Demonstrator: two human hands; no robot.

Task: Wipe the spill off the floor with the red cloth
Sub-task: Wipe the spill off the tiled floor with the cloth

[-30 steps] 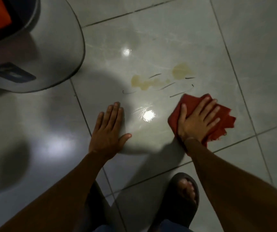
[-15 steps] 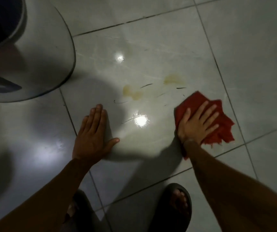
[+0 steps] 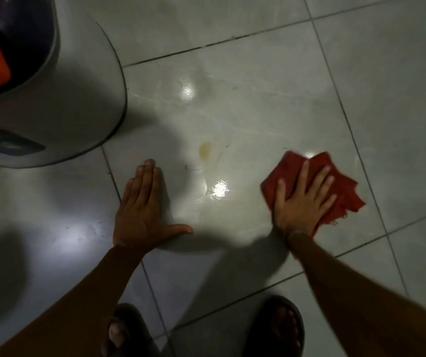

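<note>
A crumpled red cloth (image 3: pixel 340 189) lies on the glossy grey tile floor (image 3: pixel 245 112), right of centre. My right hand (image 3: pixel 303 199) presses flat on top of it, fingers spread. A small yellowish spill patch (image 3: pixel 205 148) with a faint smear and a few thin dark marks lies on the tile to the cloth's left, between my hands. My left hand (image 3: pixel 142 207) rests flat on the floor with fingers together and thumb out, holding nothing.
A large grey rounded appliance or bin (image 3: pixel 60 99) with a dark top and an orange part stands at the upper left. My two feet in dark sandals (image 3: pixel 278 328) are at the bottom edge. Bright light reflections glare on the wet tile.
The yellow spill has shrunk: the right patch and most of the middle streak are gone. My right hand and the cloth have slid right of the remaining patch. My left hand stayed planted.
</note>
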